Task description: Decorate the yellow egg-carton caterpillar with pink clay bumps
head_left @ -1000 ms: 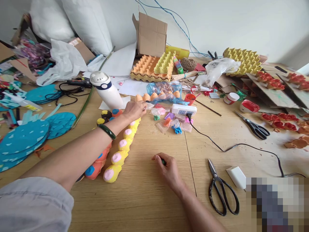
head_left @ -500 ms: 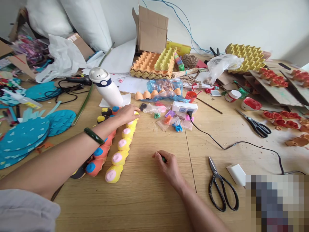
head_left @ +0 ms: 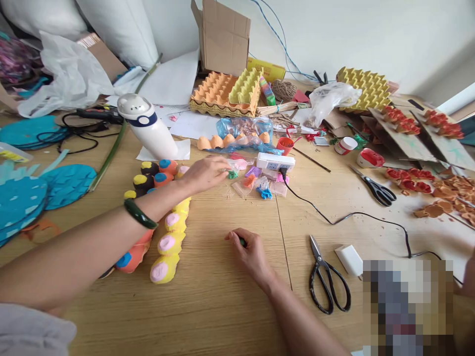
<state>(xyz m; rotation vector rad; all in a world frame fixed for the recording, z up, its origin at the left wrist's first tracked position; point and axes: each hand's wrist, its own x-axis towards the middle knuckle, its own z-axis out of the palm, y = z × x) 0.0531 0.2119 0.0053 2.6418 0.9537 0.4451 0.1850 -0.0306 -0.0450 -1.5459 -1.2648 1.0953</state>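
Observation:
My left hand (head_left: pixel 208 174), a dark green bangle (head_left: pixel 140 213) on its wrist, reaches over the far end of the painted egg-carton strips. Its fingers are stretched towards a small green lump of clay (head_left: pixel 233 174). Beneath that arm lies a yellow strip (head_left: pixel 173 238) with pink caps, beside an orange strip (head_left: pixel 135 254) with blue caps and a black strip (head_left: pixel 145 184) with yellow caps. My right hand (head_left: pixel 249 251) rests on the table, fingers curled round a small dark green piece, mostly hidden. Orange clay (head_left: pixel 249 181) and blue clay (head_left: pixel 264 193) lie on plastic wrappers nearby.
A white power strip (head_left: pixel 275 162) trails a black cord to the right. Black-handled scissors (head_left: pixel 326 279) and a white charger (head_left: pixel 349 260) lie right of my right hand. A white bottle (head_left: pixel 152 131) stands behind the strips, egg trays (head_left: pixel 215 91) farther back. Someone's blurred arm shows at far right.
My left hand has moved right from the far end of the yellow strip towards the clay pieces. The view has turned slightly right. My right hand keeps its place and grip.

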